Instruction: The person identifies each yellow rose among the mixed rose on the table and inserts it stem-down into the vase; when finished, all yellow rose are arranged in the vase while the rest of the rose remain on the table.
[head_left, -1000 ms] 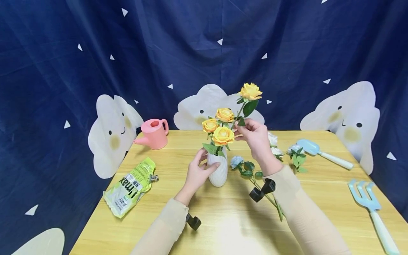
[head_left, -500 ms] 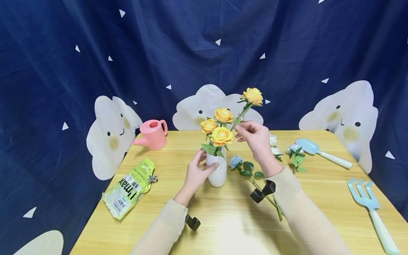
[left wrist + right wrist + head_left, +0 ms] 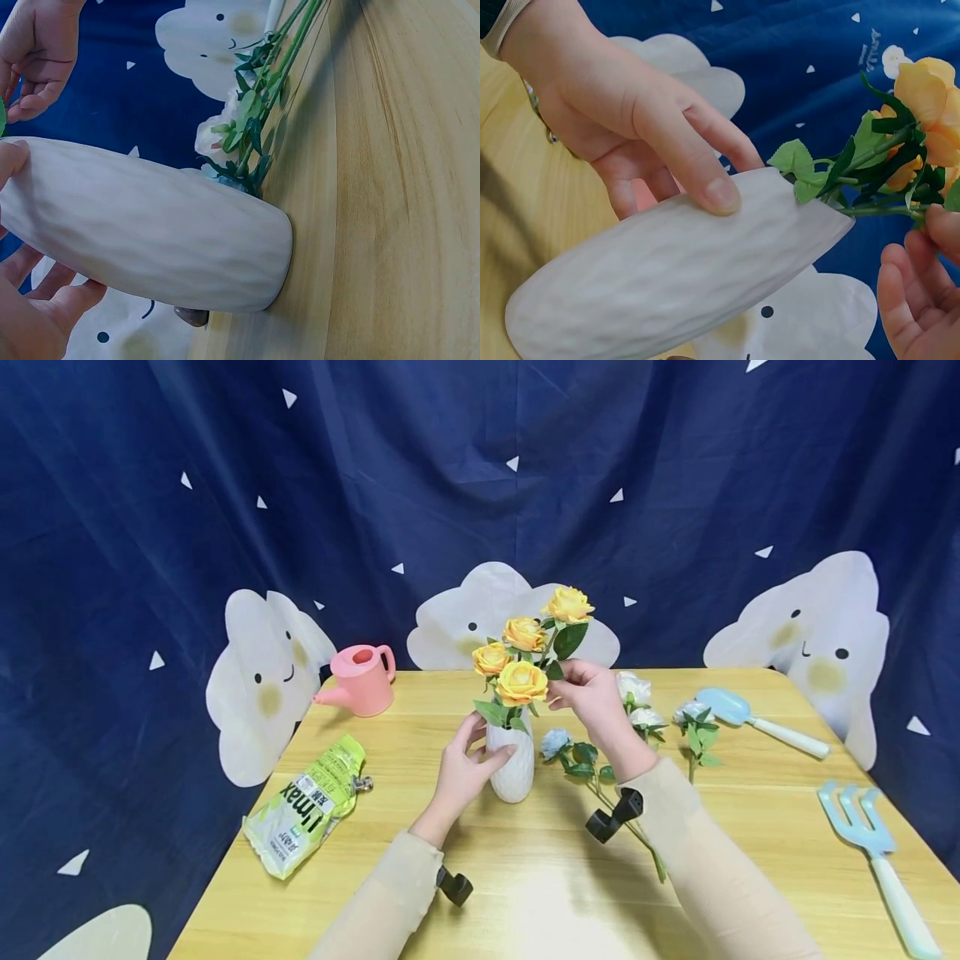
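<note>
A white textured vase (image 3: 512, 768) stands upright on the table, with three yellow roses (image 3: 522, 682) in its mouth. My left hand (image 3: 467, 770) grips the vase near its top, thumb on the near side and fingers round the far side. Between thumb and fingers my right hand (image 3: 595, 700) pinches the stem of another yellow rose (image 3: 568, 605), whose bloom leans to the right above the others. In the right wrist view, that rose's stem (image 3: 885, 211) reaches the vase mouth; its lower end is hidden inside. Green leaves (image 3: 802, 169) hang over the rim.
Right of the vase lie a blue rose (image 3: 556, 742) and several white roses (image 3: 647, 718). Farther right are a blue shovel (image 3: 723, 704) and a blue hand fork (image 3: 862, 827). A pink watering can (image 3: 367, 683) and a green-white bag (image 3: 303, 810) with a metal clip are on the left.
The rose in my right hand has come down and left, closer to the other blooms, and the hand has lowered with it. My left hand stays on the vase.
</note>
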### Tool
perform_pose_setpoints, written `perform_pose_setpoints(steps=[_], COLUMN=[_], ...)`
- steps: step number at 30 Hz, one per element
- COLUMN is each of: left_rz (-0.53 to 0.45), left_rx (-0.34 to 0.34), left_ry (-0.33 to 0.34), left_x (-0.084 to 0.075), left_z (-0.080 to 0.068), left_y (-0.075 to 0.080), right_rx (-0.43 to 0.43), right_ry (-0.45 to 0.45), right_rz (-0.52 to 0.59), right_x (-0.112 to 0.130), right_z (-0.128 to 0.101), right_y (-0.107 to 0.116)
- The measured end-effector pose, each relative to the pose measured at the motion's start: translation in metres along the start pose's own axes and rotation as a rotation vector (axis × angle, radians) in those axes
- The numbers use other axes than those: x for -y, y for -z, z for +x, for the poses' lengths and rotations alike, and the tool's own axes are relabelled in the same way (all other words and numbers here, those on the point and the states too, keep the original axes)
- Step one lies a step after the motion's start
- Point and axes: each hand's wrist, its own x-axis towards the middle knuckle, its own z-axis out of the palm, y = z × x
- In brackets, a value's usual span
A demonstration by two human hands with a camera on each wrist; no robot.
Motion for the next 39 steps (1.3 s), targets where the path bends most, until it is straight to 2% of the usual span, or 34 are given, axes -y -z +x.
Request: perform_pose_setpoints(steps=[5,11,19,25,29,34,39], left_rz=[0.024,0.022,0.022,0.019,0.018,0.02,0.019], left_rx=[0.009,0.018,0.012,0.008,0.007,0.004,0.013], left_ry=[0.002,-0.001,-0.004,-0.015,-0.014,-0.002,-0.006], left_x=[-0.013,-0.013,-0.013,-0.012,-0.011,-0.009,-0.008], left_z=[-0.003,-0.003,-0.003,-0.002,-0.002,-0.002,-0.002], left_y=[0.0,0.0,-0.001,-0.001,-0.002,-0.001,-0.001], right_rx=[0.045,0.029,-0.014,-0.002,0.022,0.078,0.12], right_ry=[0.002,0.031,0.056,0.025,-0.028,-0.106,-0.179], right_rz=[0.031,0.064,0.047,0.053,0.081,0.198,0.414], right_x=[-0.002,0.0,-0.002,-0.006,-0.008,-0.011,-0.017], right_z=[0.0,-0.001,0.001,0.003,0.007,0.012,0.012], right_y=[0.003,0.007,0.005,0.002,0.003,0.004,0.001])
